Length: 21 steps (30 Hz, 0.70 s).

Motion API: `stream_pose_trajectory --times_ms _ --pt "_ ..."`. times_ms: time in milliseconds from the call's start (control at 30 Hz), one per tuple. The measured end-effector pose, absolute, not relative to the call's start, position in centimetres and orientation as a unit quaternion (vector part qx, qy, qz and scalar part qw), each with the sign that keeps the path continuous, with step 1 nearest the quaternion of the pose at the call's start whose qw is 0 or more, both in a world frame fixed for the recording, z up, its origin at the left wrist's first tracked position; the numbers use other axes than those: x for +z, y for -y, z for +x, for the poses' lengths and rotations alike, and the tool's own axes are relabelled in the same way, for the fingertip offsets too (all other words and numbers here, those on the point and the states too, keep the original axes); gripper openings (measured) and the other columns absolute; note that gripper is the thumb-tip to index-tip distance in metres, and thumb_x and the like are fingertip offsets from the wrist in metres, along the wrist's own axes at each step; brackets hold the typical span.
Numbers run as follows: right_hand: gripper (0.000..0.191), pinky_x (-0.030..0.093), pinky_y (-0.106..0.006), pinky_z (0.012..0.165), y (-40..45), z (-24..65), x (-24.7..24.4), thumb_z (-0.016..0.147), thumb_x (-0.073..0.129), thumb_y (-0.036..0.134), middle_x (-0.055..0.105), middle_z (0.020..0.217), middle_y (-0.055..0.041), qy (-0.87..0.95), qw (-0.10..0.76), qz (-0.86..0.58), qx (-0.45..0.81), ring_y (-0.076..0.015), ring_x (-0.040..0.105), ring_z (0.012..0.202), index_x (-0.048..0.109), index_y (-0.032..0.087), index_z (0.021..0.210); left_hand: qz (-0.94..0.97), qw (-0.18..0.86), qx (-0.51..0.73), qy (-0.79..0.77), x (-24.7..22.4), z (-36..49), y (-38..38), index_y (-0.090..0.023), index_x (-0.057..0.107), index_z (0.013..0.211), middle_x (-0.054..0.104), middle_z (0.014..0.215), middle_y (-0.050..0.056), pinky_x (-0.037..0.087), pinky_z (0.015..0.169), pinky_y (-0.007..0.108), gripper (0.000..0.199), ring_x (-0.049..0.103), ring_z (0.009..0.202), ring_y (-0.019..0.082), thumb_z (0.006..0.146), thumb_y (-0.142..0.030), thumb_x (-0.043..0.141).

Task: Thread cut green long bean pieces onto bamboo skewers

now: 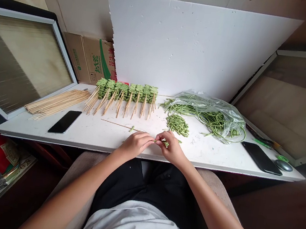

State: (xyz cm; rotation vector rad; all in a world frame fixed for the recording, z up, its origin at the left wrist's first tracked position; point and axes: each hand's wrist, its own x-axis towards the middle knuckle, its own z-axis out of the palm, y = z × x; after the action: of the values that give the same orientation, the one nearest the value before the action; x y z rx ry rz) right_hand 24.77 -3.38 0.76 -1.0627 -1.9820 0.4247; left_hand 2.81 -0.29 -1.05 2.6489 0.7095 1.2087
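Left hand (135,142) and right hand (170,148) are closely pinching a short green bean piece (155,141); bean-loaded wooden skewers (146,92) are lying finished, loose cut beans (177,125) remaining.

Pinched bean piece (155,141): short, green, mostly hidden; clock centre.
Thin skewer (115,124): wooden, nearly flat, pointing towards 9 o'clock, one threaded bean piece (131,128) crosswise.
Cut-bean pile (178,125): loose, green, between 1 and 2 o'clock.
Filled skewers (127,92): stacked in a row, beans outermost, 11 o'clock.
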Motion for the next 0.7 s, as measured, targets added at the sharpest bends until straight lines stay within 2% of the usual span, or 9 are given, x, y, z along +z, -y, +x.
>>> stream_pose_trajectory --times_ms 100,233,400,500,600,700 --pt "0.019 0.045 -0.038 0.079 3.4 24.4 0.3 0.089 0.056 0.009 0.068 0.083 -0.0047 0.775 0.435 -0.424 0.174 -0.0248 0.053 0.088 0.067 0.024 0.088 0.882 0.077 0.405 -0.226 -1.1 2.9 0.3 -0.019 0.074 0.108 0.076 0.098 0.009 0.056 0.085 0.035 0.017 0.072 0.09 0.022 0.105 -0.022 0.058" --pt "0.027 0.047 -0.038 0.082 3.3 24.4 0.0 0.084 0.053 0.003 0.07 0.083 -0.0045 0.774 0.439 -0.413 0.194 -0.0252 0.054 0.091 0.069 0.024 0.086 0.882 0.083 0.409 -0.22 -1.5 3.0 0.3 -0.02 0.073 0.096 0.074 0.09 0.007 0.054 0.081 0.034 0.016 0.069 0.084 0.021 0.102 -0.015 0.058" --pt "0.028 0.049 -0.038 0.081 3.6 24.3 0.3 0.085 0.054 0.002 0.07 0.082 -0.0051 0.785 0.435 -0.384 0.217 -0.0255 0.056 0.093 0.072 0.024 0.084 0.88 0.068 0.416 -0.22 -1.7 2.6 -0.3 -0.02 0.072 0.09 0.073 0.086 0.005 0.053 0.081 0.035 0.022 0.069 0.081 0.02 0.098 -0.007 0.056" --pt "0.022 0.049 -0.04 0.086 3.6 24.5 0.9 0.091 0.06 0.009 0.071 0.084 -0.0055 0.794 0.431 -0.371 0.215 -0.0259 0.058 0.096 0.073 0.025 0.084 0.867 0.085 0.429 -0.238 -1.1 2.0 -0.7 -0.02 0.073 0.092 0.075 0.085 0.005 0.054 0.079 0.033 0.019 0.07 0.08 0.02 0.098 -0.009 0.058" --pt "0.01 0.047 -0.044 0.093 2.8 25.9 1.4 0.096 0.068 0.025 0.074 0.091 -0.0066 0.785 0.445 -0.4 0.159 -0.0268 0.06 0.096 0.075 0.025 0.089 0.842 0.141 0.448 -0.265 -0.7 1.7 -1.0 -0.02 0.074 0.103 0.077 0.093 0.006 0.057 0.079 0.032 0.011 0.074 0.086 0.02 0.098 -0.015 0.065" --pt "0.015 0.045 -0.047 0.091 1.3 28.7 1.4 0.097 0.071 0.034 0.075 0.094 -0.0099 0.758 0.429 -0.488 0.057 -0.0302 0.06 0.095 0.078 0.024 0.09 0.823 0.201 0.441 -0.298 -1.3 1.9 -1.2 -0.023 0.067 0.13 0.077 0.094 0.004 0.06 0.087 0.033 0.034 0.076 0.091 0.02 0.097 -0.015 0.067"
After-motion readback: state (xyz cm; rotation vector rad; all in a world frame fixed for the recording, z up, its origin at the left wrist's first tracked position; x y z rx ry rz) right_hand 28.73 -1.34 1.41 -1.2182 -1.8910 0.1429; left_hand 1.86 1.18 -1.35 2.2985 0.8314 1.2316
